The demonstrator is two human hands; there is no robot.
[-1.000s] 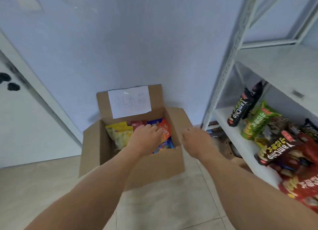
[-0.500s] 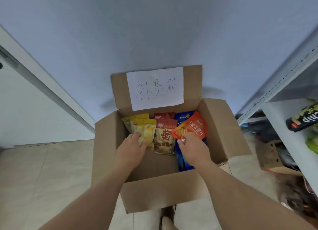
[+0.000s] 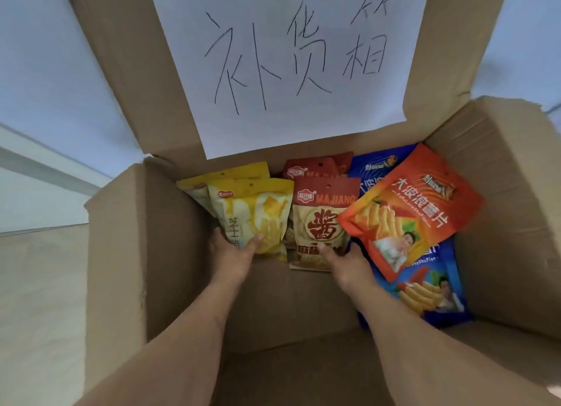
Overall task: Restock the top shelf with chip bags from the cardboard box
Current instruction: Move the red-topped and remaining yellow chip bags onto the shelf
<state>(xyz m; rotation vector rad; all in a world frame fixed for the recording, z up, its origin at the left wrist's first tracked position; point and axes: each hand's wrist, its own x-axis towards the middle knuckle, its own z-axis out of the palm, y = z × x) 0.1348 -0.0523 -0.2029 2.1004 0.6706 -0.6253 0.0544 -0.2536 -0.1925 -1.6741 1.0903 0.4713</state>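
Observation:
An open cardboard box (image 3: 121,253) fills the view, with chip bags standing along its far side. My left hand (image 3: 233,260) grips the lower edge of the front yellow bag (image 3: 258,211), thumb on its face. My right hand (image 3: 349,266) holds the bottom right corner of the red and cream bag (image 3: 318,220); its thumb is on that bag and its fingers are hidden beside the tilted orange bag (image 3: 419,211). A blue bag (image 3: 434,293) lies under the orange one. The shelf is out of view.
A white paper sign (image 3: 288,56) with handwritten characters is stuck on the raised back flap. More yellow, red and blue bags stand behind the front ones. Pale floor tiles (image 3: 39,284) and a light wall lie left of the box.
My head has come down close over the box, so the shelf at the right has left the view. Both hands went into the box and closed on bags, the left on yellow, the right on red and cream.

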